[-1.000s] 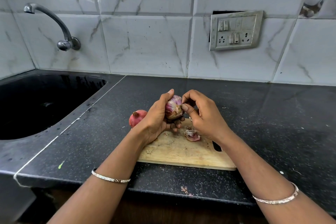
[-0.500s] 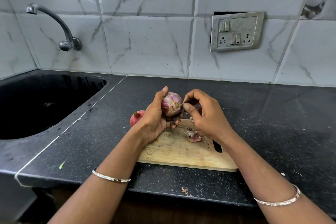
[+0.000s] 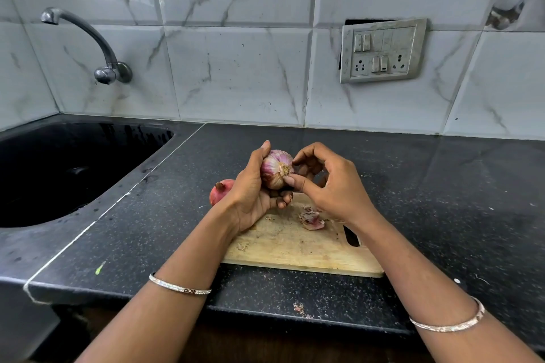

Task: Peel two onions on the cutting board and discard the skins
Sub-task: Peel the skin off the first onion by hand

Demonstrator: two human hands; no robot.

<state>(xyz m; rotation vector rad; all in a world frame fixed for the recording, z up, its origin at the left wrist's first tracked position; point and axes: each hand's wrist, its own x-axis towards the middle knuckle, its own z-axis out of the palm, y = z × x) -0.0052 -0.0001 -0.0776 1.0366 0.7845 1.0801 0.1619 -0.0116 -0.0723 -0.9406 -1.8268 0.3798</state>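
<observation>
- Fingers [image 3: 283,200] of our left hand [image 3: 250,194] curl under the held onion [image 3: 274,168], with the thumb up along its left side, so they are clamped around it.
- Our right hand [image 3: 333,186] meets it from the right. Its fingers [image 3: 295,183] are bent, and the thumb and forefinger tips press on the onion at its rooty end, pinching there. We cannot tell whether a flap of skin is caught between them.
- We hold the held onion in the air above the far edge of the cutting board [image 3: 295,247], root end towards us. It shows pale pink and white streaks.
- A small heap of onion skins [image 3: 311,219] lies on the board just below our right hand, with a few crumbs around it.
- We see the second onion [image 3: 219,191], red and in its skin, beside the board's far left corner and partly hidden behind our left wrist.
- Our board lies on the black speckled counter [image 3: 442,200], with its handle slot on the right.
- We wear a thin bangle [image 3: 180,287] on the left forearm and another one [image 3: 448,323] on the right.
- To our left the dark sink [image 3: 73,171] is set into the counter, with a curved tap [image 3: 88,35] above it on the tiled wall. A switch panel [image 3: 383,50] is fixed to the wall on the right.
</observation>
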